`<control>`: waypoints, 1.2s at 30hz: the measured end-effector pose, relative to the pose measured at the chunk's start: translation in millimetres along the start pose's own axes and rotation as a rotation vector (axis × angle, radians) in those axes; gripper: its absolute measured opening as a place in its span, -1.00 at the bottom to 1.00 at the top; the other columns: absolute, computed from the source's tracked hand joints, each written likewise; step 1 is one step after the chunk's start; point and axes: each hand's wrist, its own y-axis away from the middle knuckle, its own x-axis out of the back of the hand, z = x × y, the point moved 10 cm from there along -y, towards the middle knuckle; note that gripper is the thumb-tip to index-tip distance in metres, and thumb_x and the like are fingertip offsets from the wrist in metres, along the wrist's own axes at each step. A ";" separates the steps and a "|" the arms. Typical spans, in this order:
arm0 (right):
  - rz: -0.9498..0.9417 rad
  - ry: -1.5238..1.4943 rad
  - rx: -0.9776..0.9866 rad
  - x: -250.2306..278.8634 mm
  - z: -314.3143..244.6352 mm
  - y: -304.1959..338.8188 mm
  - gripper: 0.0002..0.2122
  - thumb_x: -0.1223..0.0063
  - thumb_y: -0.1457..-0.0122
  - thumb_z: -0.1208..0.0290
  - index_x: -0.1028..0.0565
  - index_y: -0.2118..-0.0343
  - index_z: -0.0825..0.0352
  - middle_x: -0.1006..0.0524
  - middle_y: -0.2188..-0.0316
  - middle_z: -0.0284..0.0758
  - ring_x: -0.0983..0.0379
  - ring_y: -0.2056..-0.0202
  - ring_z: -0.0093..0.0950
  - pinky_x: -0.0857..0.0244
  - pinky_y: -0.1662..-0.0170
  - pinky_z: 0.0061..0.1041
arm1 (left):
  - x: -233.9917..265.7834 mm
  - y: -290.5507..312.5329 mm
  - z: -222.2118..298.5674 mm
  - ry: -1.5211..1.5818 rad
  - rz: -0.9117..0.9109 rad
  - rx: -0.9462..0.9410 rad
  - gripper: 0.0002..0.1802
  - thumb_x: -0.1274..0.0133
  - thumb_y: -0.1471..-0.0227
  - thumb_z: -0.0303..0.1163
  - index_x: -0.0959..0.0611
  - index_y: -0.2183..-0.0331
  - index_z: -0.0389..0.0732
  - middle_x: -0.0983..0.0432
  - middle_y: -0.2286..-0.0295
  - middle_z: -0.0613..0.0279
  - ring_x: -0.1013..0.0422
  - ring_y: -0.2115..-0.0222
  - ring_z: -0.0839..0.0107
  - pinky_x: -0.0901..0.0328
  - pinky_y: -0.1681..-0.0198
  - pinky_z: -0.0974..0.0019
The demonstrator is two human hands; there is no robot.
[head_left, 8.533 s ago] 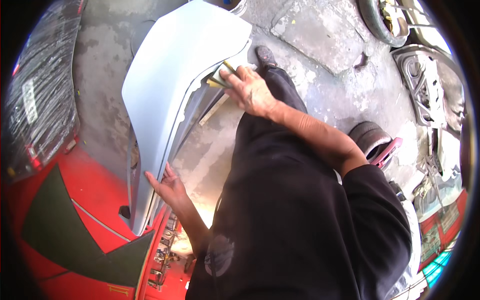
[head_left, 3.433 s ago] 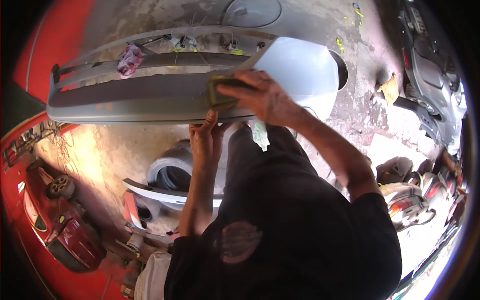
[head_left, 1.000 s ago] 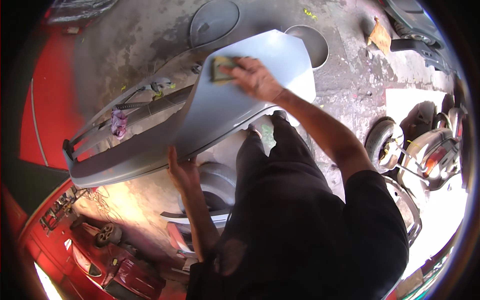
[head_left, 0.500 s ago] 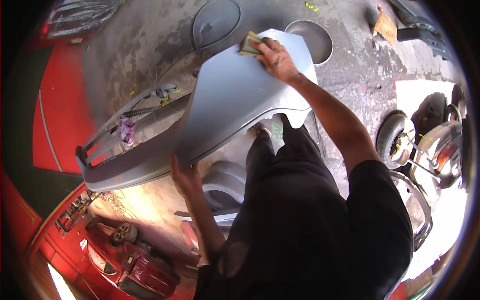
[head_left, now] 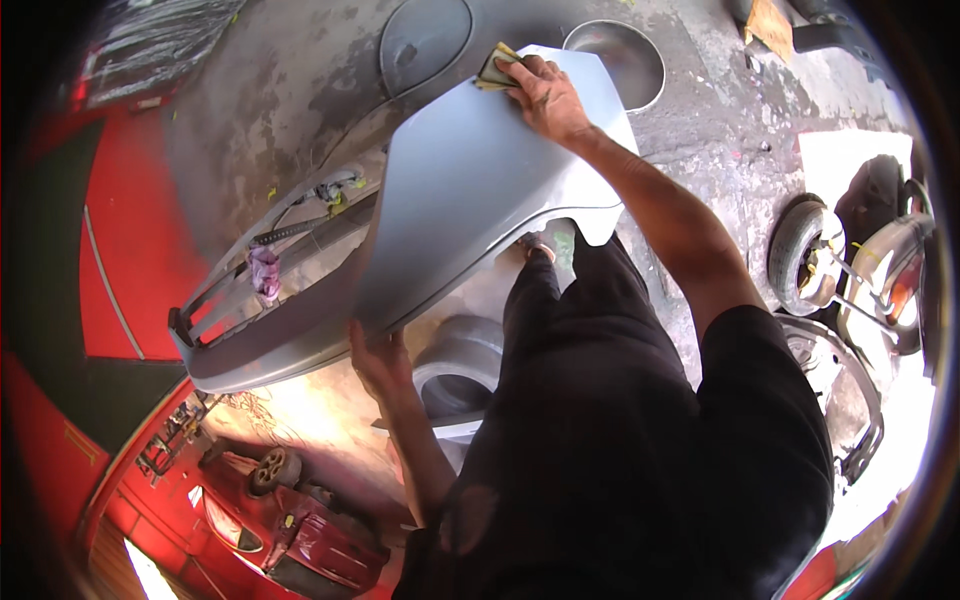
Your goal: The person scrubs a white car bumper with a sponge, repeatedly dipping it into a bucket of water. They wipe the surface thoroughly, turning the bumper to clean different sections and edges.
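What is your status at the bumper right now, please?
Right hand presses a folded pad on the grey bumper. Left hand grips its lower edge. Nothing blocking.

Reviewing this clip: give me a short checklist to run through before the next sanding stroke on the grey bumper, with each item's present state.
1. Right hand presses the folded sanding pad onto the grey bumper: ok.
2. Left hand grips the bumper's lower edge to steady it: ok.
3. Pad lies flat on the panel: not ok, it sits at the top edge and partly overhangs.
4. Bumper rests on a stable support: cannot tell, its underside is hidden.
5. Floor round the feet is free: not ok, a grey panel lies beside the legs.
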 end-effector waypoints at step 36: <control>-0.047 0.178 0.025 13.1 6.1 93.2 -0.50 -0.21 -0.20 0.35 -0.48 -0.24 0.10 -0.58 0.12 -0.18 -0.51 0.08 -0.16 -0.44 -0.02 -0.22 | -9.4 -2.3 6.7 0.093 0.006 0.004 -0.40 -0.10 -0.32 -0.24 -0.39 -0.26 -0.31 -0.30 -0.26 -0.05 -0.27 -0.25 0.04 -0.21 -0.34 -0.08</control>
